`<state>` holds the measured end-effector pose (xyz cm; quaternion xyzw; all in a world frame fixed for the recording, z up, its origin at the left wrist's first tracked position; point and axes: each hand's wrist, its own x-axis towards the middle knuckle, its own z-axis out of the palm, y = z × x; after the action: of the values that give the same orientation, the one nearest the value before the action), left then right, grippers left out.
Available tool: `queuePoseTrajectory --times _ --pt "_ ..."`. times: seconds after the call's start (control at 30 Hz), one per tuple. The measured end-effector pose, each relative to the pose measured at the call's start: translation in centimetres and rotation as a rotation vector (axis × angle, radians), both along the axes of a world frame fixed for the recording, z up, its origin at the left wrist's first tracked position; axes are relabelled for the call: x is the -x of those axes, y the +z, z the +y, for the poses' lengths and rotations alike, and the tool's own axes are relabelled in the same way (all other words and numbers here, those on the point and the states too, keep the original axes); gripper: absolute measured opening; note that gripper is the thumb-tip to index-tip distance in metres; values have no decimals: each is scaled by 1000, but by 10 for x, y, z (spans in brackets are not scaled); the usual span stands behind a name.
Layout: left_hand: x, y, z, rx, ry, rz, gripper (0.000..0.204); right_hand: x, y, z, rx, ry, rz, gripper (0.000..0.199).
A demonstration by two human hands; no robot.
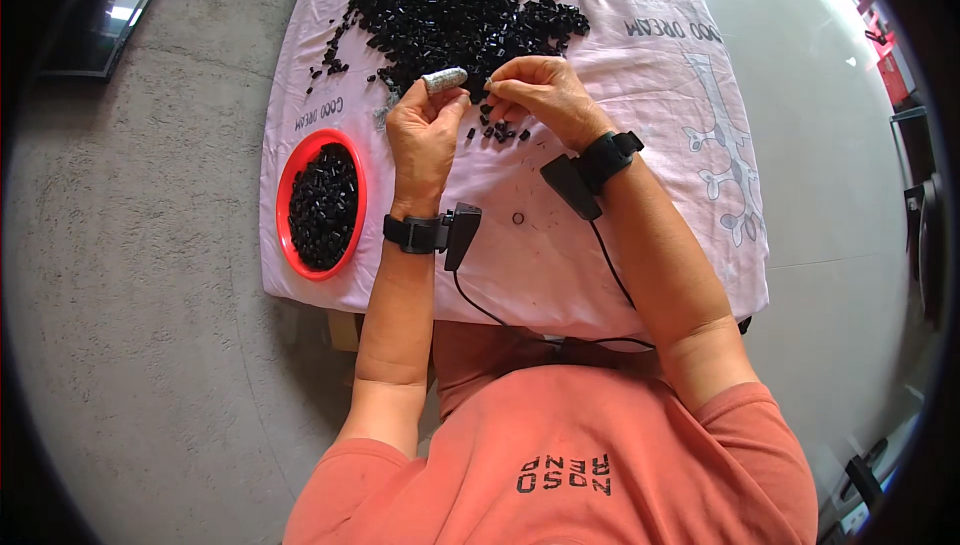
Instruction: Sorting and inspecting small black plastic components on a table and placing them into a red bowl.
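Pinched almost closed, the right hand [545, 95] may hold something too small to make out; the left hand [422, 135], wearing a silver finger cover [446, 79], is curled, its hold unclear. Small black pieces [450, 5] lie heaped beyond both on the pink cloth [570, 280], more inside the red bowl [322, 276] at left

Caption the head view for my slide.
Left hand, with silver finger cover, and right hand close together by a heap of small black pieces on pink cloth, red bowl at left.
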<state>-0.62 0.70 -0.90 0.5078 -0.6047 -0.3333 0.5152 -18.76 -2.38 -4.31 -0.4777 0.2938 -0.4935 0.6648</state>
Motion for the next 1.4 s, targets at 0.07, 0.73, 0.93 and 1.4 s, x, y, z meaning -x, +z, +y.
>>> queuePoseTrajectory --times 0.07,0.73,0.93,1.4 --pt "-2 -1 0 3 33 -67 17 1 0 -1 5 -42 5 14" --pt "4 -21 -11 1 62 -575 19 13 -10 -12 -10 -254 -94 15" --pt "21 -16 0 34 64 -567 17 12 -11 -13 -10 -256 -98 15" --pt "6 -16 0 4 -11 -395 24 4 -4 -6 10 -132 34 15"
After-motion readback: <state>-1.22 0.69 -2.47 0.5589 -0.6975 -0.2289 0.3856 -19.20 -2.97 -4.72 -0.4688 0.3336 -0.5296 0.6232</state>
